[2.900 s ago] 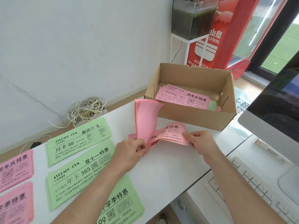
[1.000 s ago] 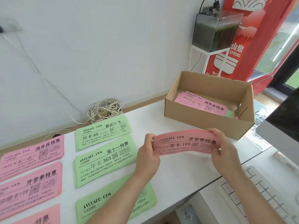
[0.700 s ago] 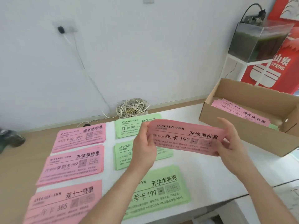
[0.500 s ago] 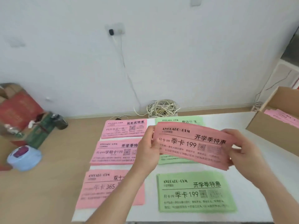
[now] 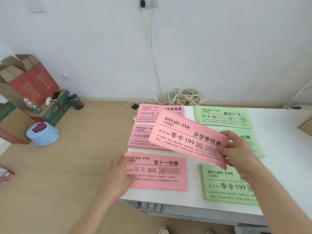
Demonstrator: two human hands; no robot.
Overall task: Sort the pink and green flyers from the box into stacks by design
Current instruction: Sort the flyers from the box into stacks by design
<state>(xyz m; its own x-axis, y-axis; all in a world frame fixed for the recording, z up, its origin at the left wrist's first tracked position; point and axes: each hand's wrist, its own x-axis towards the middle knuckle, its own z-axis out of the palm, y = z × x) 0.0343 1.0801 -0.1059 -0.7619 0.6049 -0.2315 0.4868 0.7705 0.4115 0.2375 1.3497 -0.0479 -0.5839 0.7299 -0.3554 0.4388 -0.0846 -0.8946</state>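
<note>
My right hand (image 5: 236, 149) grips the right end of a bundle of pink flyers (image 5: 182, 137) printed "季卡 199", held tilted above the table. Under its left part lie two pink stacks, one at the back (image 5: 148, 114) and one in the middle (image 5: 140, 137), both partly covered. My left hand (image 5: 118, 174) holds nothing and hovers with relaxed fingers over the left edge of the front pink stack (image 5: 162, 174), marked "年卡 365". Three green stacks lie to the right: back (image 5: 222, 117), middle (image 5: 251, 142), front (image 5: 226, 184). Only a corner of the cardboard box (image 5: 306, 126) shows at the right edge.
The white table (image 5: 283, 166) ends just left of the pink stacks. A coil of white cable (image 5: 185, 97) sits at its back edge by the wall. On the wooden floor to the left stand red cardboard cartons (image 5: 28, 83) and a blue container (image 5: 42, 134).
My left hand has let go of the pink bundle and dropped to the front pink stack. My right hand alone now carries the bundle left over the pink stacks. The view swung left.
</note>
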